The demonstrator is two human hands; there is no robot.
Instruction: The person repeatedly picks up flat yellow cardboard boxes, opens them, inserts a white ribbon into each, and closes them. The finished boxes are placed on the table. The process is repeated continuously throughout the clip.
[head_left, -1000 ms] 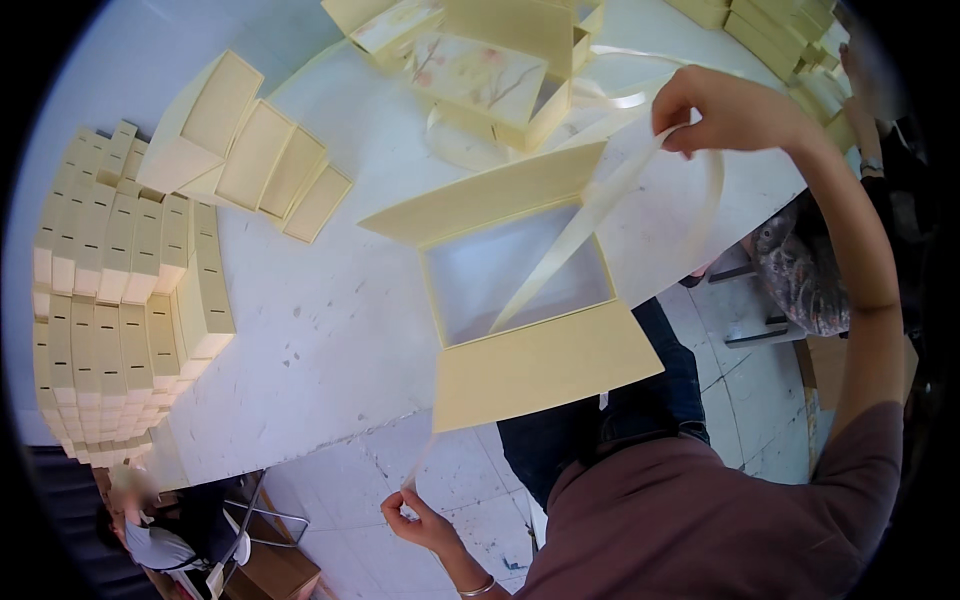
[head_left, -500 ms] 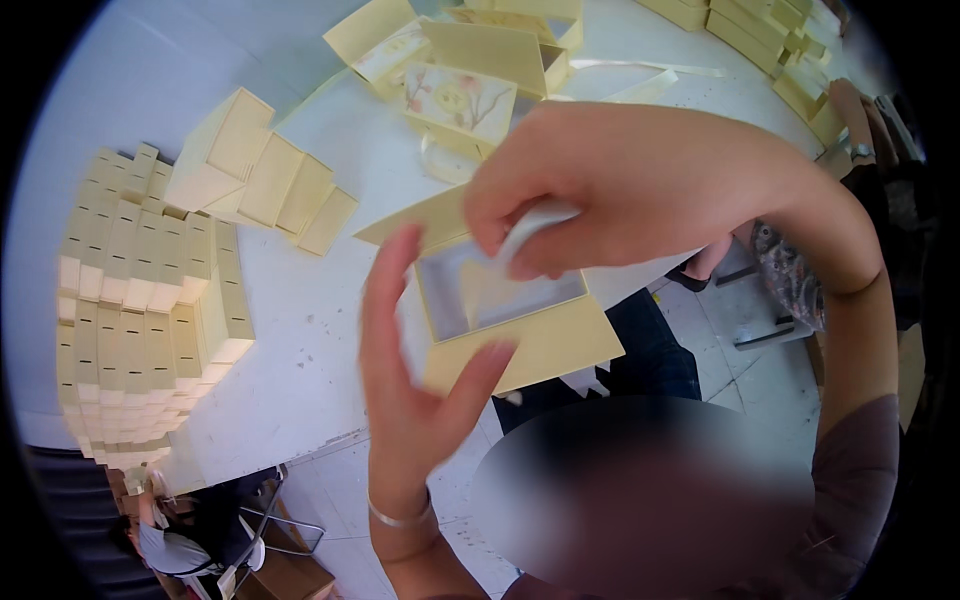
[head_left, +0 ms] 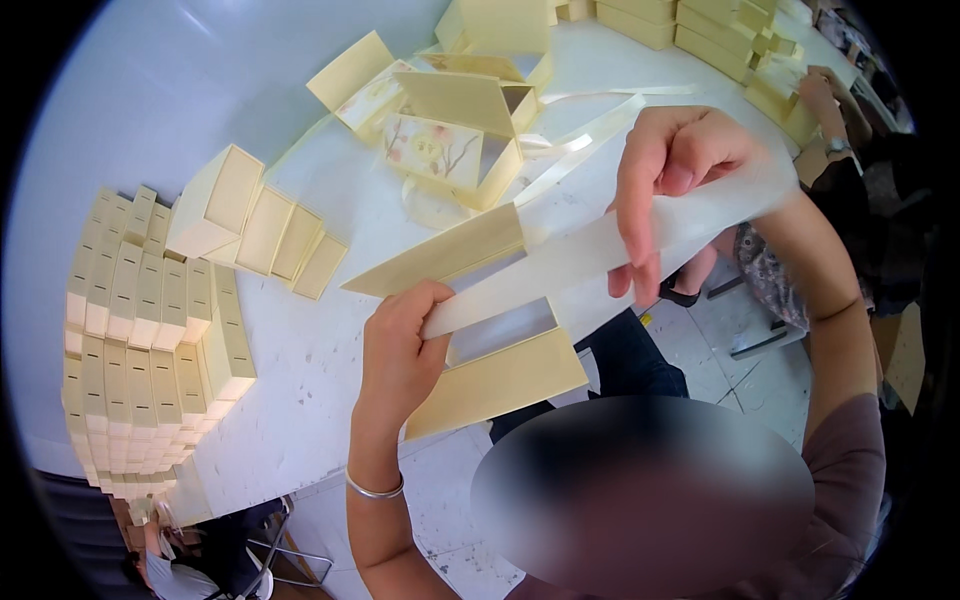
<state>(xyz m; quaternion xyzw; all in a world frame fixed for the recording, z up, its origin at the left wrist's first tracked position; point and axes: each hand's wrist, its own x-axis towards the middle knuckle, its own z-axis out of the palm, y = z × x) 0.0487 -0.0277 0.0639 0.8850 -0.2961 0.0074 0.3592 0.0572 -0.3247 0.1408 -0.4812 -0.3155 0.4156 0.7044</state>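
Note:
A white ribbon [head_left: 540, 272] stretches slantwise over an open pale-yellow box [head_left: 495, 385]. My left hand [head_left: 398, 345] pinches its left end between thumb and fingers, at the box's left side. Farther right and higher, the ribbon runs through my right hand [head_left: 672, 185], whose fingers are bent around it; a loose length trails on toward my right wrist. The box lies at the near table edge with both flaps spread out, one away from me and one toward me. The ribbon hides part of its grey inside.
Open boxes with a flower-printed panel [head_left: 432, 150] stand beyond, with loose ribbons [head_left: 580, 150] beside them. Stacked yellow boxes [head_left: 140, 350] fill the table's left side, and more [head_left: 715, 40] stand far right. A co-worker's hand [head_left: 820, 90] is at the right; another person sits lower left.
My right hand has moved right, away from the box, drawing out the bunched ribbon. My left hand, open before, now grips the ribbon's end.

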